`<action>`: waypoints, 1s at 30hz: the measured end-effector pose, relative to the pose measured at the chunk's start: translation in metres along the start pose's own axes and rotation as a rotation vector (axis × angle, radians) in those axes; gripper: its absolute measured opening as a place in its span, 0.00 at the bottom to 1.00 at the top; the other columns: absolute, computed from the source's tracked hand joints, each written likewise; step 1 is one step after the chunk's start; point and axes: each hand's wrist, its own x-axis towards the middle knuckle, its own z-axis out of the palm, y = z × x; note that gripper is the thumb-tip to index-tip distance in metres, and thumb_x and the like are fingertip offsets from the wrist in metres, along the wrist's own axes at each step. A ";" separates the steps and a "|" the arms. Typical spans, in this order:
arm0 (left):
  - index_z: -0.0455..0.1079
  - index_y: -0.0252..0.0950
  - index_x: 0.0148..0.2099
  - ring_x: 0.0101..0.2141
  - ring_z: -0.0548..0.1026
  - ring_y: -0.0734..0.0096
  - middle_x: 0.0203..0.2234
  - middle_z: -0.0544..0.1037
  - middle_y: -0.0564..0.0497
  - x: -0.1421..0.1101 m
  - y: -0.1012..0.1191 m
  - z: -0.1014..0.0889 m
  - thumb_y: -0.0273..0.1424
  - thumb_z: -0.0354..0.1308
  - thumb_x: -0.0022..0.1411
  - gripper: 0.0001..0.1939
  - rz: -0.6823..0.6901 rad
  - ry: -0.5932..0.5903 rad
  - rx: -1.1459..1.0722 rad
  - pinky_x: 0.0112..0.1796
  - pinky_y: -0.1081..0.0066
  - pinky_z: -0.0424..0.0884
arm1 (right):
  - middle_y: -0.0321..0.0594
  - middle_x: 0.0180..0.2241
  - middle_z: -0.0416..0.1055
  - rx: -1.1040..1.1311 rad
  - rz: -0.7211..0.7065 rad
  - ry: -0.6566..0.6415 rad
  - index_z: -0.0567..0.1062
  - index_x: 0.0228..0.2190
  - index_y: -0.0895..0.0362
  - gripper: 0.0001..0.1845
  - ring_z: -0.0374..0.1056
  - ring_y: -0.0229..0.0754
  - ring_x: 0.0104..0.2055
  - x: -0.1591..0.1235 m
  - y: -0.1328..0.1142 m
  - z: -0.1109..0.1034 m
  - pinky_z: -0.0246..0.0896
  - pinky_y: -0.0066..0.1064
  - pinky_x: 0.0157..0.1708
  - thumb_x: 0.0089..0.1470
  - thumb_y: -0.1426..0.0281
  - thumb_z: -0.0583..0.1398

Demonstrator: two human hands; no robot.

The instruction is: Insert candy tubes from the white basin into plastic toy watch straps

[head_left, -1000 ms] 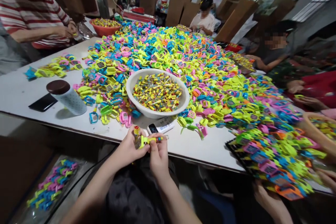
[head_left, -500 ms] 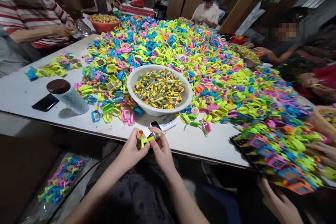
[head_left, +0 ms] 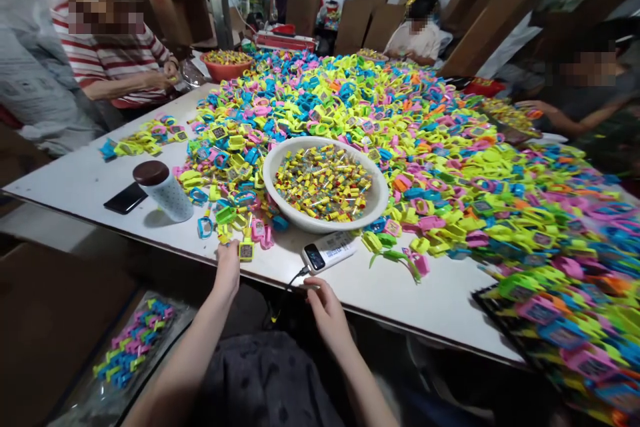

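My left hand (head_left: 229, 268) is at the table's front edge, its fingertips partly hidden. They are closed at the side of a yellow toy watch (head_left: 246, 251) with a dark patterned square face, and a small clear tube sticks up behind it. My right hand (head_left: 324, 307) hovers just off the edge, fingers loosely bent and apart, nothing in them. Close above it on the table lies a white power bank (head_left: 333, 251) with a black cable (head_left: 296, 276) plugged in. Behind that stands a white bowl (head_left: 270, 180) of small yellow-capped tubes (head_left: 325, 183).
A large heap of colourful toy watches (head_left: 350, 90) covers much of the table (head_left: 65, 167). At left stand a dotted cup (head_left: 170, 197) and a black phone (head_left: 126, 198). A filled black tray (head_left: 493, 310) sits at right. A bag of toys (head_left: 135, 343) lies below. Other people sit around.
My hands have parted: the left moved to the table edge with the yellow toy watch, the right moved slightly aside, now without the tube. The view has turned left.
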 end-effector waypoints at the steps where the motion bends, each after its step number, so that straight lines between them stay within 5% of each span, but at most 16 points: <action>1: 0.55 0.36 0.39 0.28 0.70 0.76 0.29 0.67 0.54 0.002 -0.001 0.003 0.29 0.51 0.51 0.12 -0.011 0.016 -0.023 0.34 0.72 0.69 | 0.44 0.40 0.69 -0.038 -0.046 -0.017 0.69 0.39 0.57 0.14 0.66 0.42 0.40 0.000 -0.001 0.004 0.61 0.35 0.43 0.54 0.64 0.52; 6: 0.53 0.36 0.38 0.34 0.68 0.76 0.32 0.65 0.52 -0.003 0.002 0.014 0.30 0.50 0.53 0.10 0.079 0.129 -0.024 0.41 0.71 0.66 | 0.43 0.39 0.67 -0.158 -0.240 -0.115 0.69 0.38 0.57 0.11 0.64 0.41 0.43 -0.005 -0.014 0.021 0.60 0.33 0.45 0.55 0.71 0.50; 10: 0.55 0.36 0.36 0.44 0.63 0.73 0.39 0.62 0.49 -0.039 0.007 0.008 0.31 0.48 0.56 0.06 0.431 0.118 0.177 0.49 0.71 0.59 | 0.41 0.39 0.67 -0.108 -0.328 -0.114 0.68 0.41 0.55 0.11 0.64 0.37 0.41 -0.016 -0.026 0.026 0.60 0.30 0.43 0.56 0.72 0.50; 13: 0.54 0.35 0.32 0.38 0.65 0.73 0.33 0.63 0.50 -0.078 -0.002 -0.001 0.29 0.46 0.57 0.04 0.542 -0.239 0.328 0.44 0.69 0.62 | 0.43 0.44 0.64 -0.059 -0.429 -0.080 0.63 0.49 0.53 0.18 0.63 0.38 0.42 -0.021 -0.038 0.024 0.61 0.30 0.43 0.55 0.70 0.53; 16: 0.57 0.35 0.38 0.37 0.67 0.71 0.34 0.65 0.48 -0.108 -0.018 -0.008 0.31 0.46 0.60 0.05 0.356 -0.674 0.435 0.42 0.67 0.66 | 0.44 0.48 0.60 -0.117 -0.534 -0.062 0.63 0.51 0.51 0.25 0.59 0.43 0.50 -0.019 -0.048 0.025 0.59 0.35 0.48 0.51 0.69 0.58; 22: 0.54 0.35 0.52 0.51 0.63 0.64 0.49 0.62 0.42 -0.117 -0.027 -0.010 0.30 0.50 0.57 0.20 0.294 -0.875 0.535 0.52 0.60 0.60 | 0.42 0.42 0.65 -0.090 -0.412 0.094 0.69 0.37 0.54 0.08 0.61 0.42 0.47 -0.007 -0.050 0.031 0.58 0.37 0.47 0.52 0.71 0.57; 26: 0.52 0.38 0.56 0.53 0.60 0.66 0.52 0.59 0.43 -0.111 -0.025 -0.013 0.31 0.49 0.59 0.22 0.379 -0.900 0.635 0.54 0.59 0.58 | 0.40 0.33 0.68 0.014 -0.279 0.214 0.63 0.38 0.56 0.08 0.65 0.39 0.38 0.014 -0.042 -0.011 0.61 0.34 0.41 0.56 0.67 0.52; 30: 0.56 0.38 0.54 0.53 0.60 0.66 0.51 0.61 0.44 -0.107 -0.029 -0.026 0.31 0.46 0.61 0.18 0.398 -0.850 0.719 0.54 0.60 0.60 | 0.45 0.36 0.67 -0.446 -0.138 0.499 0.66 0.37 0.59 0.12 0.63 0.44 0.39 0.057 -0.031 -0.087 0.57 0.36 0.40 0.53 0.65 0.52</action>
